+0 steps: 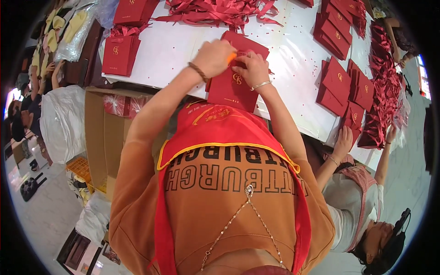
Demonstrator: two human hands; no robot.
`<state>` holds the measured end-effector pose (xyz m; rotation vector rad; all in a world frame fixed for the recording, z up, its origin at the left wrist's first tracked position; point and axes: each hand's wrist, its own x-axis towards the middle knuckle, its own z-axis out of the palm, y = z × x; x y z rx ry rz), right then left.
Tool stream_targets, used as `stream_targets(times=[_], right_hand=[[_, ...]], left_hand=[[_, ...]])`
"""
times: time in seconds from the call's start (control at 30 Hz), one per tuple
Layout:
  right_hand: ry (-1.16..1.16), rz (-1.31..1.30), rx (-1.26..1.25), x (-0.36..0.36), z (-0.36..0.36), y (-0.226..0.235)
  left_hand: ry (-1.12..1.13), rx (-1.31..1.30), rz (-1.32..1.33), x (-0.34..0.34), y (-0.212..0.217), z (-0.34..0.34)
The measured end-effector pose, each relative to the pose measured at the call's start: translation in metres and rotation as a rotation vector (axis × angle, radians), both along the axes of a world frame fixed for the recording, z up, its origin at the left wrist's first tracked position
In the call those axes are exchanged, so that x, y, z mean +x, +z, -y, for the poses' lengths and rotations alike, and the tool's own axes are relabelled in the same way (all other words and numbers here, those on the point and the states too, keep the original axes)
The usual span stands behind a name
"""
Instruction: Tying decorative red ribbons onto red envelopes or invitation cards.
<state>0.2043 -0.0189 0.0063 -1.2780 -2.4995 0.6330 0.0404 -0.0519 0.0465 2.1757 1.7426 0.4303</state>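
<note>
Left hand (213, 57) closed around an orange tool (231, 57), right hand (251, 68) pinching the red paper bag (233, 85) (top edge), white table (183, 46)

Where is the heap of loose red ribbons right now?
In the head view, the ribbon heap lies at the far edge of the white table, beyond both hands and right of a stack of red bags.

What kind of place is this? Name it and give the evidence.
Probably a packing or craft workshop. On the white table lie stacks of red paper bags and a heap of red ribbons; a cardboard box stands beside it, and a co-worker works alongside.
</note>
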Motion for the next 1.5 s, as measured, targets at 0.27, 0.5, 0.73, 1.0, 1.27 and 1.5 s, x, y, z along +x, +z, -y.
stream_targets(times=[0.27,0.5,0.73,1.0,1.27,1.5], right_hand=[[-0.107,0.009,0.074,0.044,0.017,0.034],[-0.201,-0.223,-0.387,0.061,0.004,0.007],[-0.288,-0.411,-0.73,0.062,-0.003,0.01],[-0.289,-0.427,-0.731,0.058,0.0,0.009],[-0.262,-0.447,-0.694,0.053,0.006,0.01],[-0.209,-0.506,-0.503,0.051,0.014,-0.007]], left_hand=[[-0.096,0.021,-0.015,0.01,-0.029,0.002],[-0.066,0.226,0.25,0.028,-0.021,-0.003],[0.066,0.051,0.503,0.058,-0.035,0.012],[0.217,0.069,0.489,0.064,-0.038,0.014],[0.335,-0.156,0.578,0.064,-0.031,0.006],[0.269,-0.057,0.361,0.069,-0.024,0.008]])
